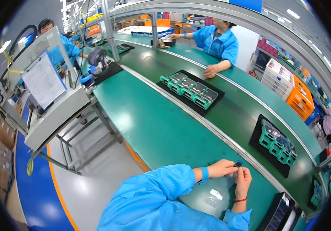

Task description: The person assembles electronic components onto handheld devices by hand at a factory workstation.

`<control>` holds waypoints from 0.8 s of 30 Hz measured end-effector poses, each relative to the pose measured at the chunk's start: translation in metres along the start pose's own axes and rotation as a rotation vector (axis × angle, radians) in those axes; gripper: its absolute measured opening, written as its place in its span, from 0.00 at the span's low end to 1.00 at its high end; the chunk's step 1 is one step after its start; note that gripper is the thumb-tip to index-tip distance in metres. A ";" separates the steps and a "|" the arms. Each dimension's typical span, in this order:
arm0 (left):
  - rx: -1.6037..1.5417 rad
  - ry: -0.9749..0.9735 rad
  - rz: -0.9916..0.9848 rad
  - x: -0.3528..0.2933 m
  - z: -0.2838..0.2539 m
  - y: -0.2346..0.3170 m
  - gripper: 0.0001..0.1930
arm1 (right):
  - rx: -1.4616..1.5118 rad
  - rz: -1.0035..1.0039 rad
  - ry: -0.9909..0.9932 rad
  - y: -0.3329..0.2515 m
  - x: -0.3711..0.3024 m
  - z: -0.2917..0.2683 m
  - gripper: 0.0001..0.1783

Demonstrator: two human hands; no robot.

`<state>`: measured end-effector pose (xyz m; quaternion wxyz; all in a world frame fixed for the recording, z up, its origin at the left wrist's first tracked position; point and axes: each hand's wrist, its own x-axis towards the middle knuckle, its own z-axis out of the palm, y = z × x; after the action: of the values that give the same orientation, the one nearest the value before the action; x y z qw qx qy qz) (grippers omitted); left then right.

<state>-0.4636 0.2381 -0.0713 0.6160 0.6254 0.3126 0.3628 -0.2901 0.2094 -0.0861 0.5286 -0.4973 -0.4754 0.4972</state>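
Over the green bench [165, 131], both my hands are close together around a small dark part with a blue edge [238, 164]. It is too small to name. My left hand [222, 168], with a blue band at its wrist, reaches across from the left and is closed on it. My right hand [243, 180], with a red cord at its wrist, pinches it from below. A small clear plastic piece [216, 194] lies on the bench below my hands. Near my right forearm stands a black tray [279, 213] with dark parts in its slots.
Beyond a metal rail [208, 125] runs a conveyor belt bearing black mats with green-framed units [190, 89] and more units [276, 142]. A co-worker in blue [217, 42] rests a hand at its far side. A clipboard [44, 81] and a tape reel [96, 56] stand at left.
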 end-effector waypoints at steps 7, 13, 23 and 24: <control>-0.068 0.011 -0.011 0.000 -0.007 -0.007 0.14 | 0.002 -0.008 -0.018 0.000 0.004 0.008 0.07; -0.077 0.029 -0.016 0.000 -0.009 -0.002 0.12 | 0.025 0.005 0.011 -0.002 0.005 0.013 0.06; -0.011 0.009 0.024 0.002 -0.018 -0.008 0.12 | 0.053 -0.011 -0.016 -0.003 0.008 0.017 0.05; 0.006 0.008 0.023 0.001 -0.019 -0.007 0.12 | 0.053 -0.011 -0.016 -0.004 0.007 0.018 0.05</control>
<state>-0.4784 0.2497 -0.0784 0.6088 0.6291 0.3090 0.3714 -0.3074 0.2176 -0.0807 0.5405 -0.4765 -0.4689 0.5108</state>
